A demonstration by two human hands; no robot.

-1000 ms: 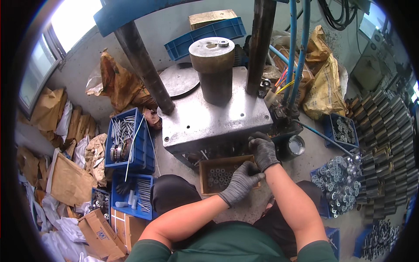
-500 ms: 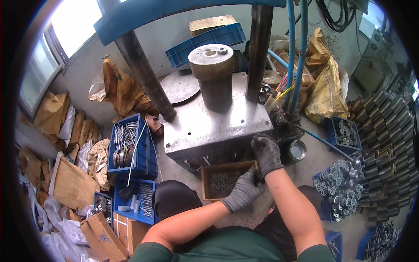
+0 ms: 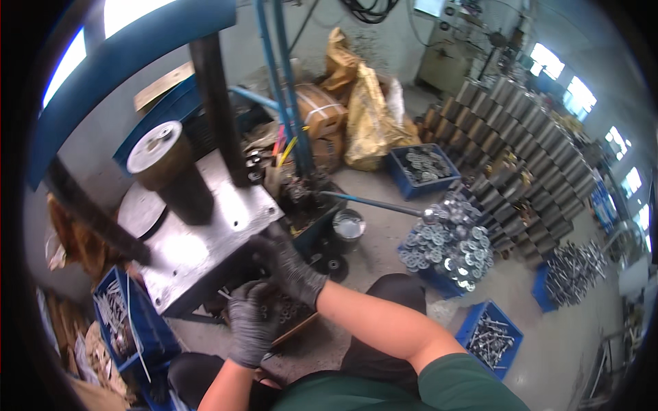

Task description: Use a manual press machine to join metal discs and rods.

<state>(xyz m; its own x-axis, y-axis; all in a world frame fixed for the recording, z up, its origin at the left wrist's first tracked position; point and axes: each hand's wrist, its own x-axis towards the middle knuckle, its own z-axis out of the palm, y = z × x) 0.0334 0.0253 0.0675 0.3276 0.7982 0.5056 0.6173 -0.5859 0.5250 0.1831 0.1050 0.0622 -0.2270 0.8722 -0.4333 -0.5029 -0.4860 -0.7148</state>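
I am seated at a press with a steel table plate [image 3: 199, 240] and a dark cylinder [image 3: 168, 175] standing on it. A brown tray [image 3: 301, 325] of small dark metal parts sits under the plate's front edge. My left hand [image 3: 252, 329], in a grey glove, reaches into the tray with its fingers curled down; anything it holds is hidden. My right hand [image 3: 289, 266], also gloved, lies just above it at the plate's front corner, fingers bent. What it grips, if anything, is blurred.
A blue crate of thin rods [image 3: 127, 322] stands at my left. On the right are a heaped crate of round discs [image 3: 445, 240], a crate of bolts [image 3: 490, 339] and stacked metal tubes [image 3: 521, 151]. A metal can [image 3: 348, 225] and yellow sacks [image 3: 367, 123] lie beyond.
My head has turned to the right and closer, so the press slides left in view. Both hands stay at the tray, the left hand now lower into it.
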